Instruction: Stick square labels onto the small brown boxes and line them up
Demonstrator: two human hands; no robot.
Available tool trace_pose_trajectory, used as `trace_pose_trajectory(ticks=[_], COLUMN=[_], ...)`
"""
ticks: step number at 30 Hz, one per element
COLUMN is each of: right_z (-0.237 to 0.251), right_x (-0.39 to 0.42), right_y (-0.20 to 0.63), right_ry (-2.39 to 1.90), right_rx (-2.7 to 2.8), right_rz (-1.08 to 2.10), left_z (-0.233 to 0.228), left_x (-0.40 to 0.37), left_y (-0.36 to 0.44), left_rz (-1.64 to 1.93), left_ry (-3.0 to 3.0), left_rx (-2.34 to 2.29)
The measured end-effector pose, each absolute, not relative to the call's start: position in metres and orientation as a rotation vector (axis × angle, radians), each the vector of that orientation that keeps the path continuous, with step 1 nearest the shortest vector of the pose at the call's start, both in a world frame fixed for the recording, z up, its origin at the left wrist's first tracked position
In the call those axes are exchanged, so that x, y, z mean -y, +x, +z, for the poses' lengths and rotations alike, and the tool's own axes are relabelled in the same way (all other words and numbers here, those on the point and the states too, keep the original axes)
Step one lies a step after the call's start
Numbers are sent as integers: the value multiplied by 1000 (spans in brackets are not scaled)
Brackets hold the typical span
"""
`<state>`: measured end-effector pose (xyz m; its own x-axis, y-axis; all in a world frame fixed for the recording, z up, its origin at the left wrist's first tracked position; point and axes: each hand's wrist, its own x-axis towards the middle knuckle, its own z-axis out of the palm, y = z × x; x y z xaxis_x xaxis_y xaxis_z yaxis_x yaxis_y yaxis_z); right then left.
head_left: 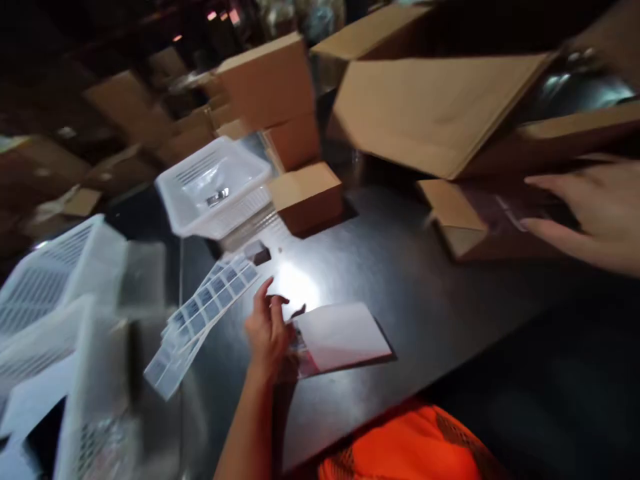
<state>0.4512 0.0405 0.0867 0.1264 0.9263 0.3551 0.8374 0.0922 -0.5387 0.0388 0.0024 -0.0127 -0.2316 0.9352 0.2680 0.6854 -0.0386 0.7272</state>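
- On the dark surface [410,280], near its front edge, the left hand [267,327] is resting with its fingers loosely curled against the left end of a white packet [343,337]; it is touching the packet's edge, not gripping it.
- Just left of that hand, strips of printed labels [205,310] are lying fanned out, touching one another.
- At the right of the view, the right hand [590,213] is reaching flat, fingers spread wide, over a small open carton [480,220]; whether it is holding anything inside I cannot tell.
- Behind it, a large cardboard box [435,107] is tipping on its side with a flap hanging open.
- Farther back, a white plastic basket [215,183] is sitting beside a small closed brown box [307,193]; more baskets are blurring past on the left.
- The step in hand looks like labelling or sorting packets while fetching from the carton.
- The next move is calling for a firm pinch on the packet's edge and a steady right-hand grasp inside the carton.
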Motion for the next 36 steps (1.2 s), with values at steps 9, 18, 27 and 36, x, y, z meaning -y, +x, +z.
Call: trace_pose_trajectory(ticks=[9,18,27,36], right_z=[23,20,11,7], right_x=[-34,-49,-55,-51], right_y=[213,213,215,215], right_ry=[-870,-1065,-973,-617], right_rx=[2340,2264,2340,2446], right_rz=[1020,1116,932,572], left_z=[-21,-7,-9,7], left_x=[1,-9,-11,-17], left_y=[40,22,21,26], left_rz=[1496,1068,1070,340], left_ry=[1909,1845,1847,1624], left_rx=[-1782,-2312,-2277,-2485])
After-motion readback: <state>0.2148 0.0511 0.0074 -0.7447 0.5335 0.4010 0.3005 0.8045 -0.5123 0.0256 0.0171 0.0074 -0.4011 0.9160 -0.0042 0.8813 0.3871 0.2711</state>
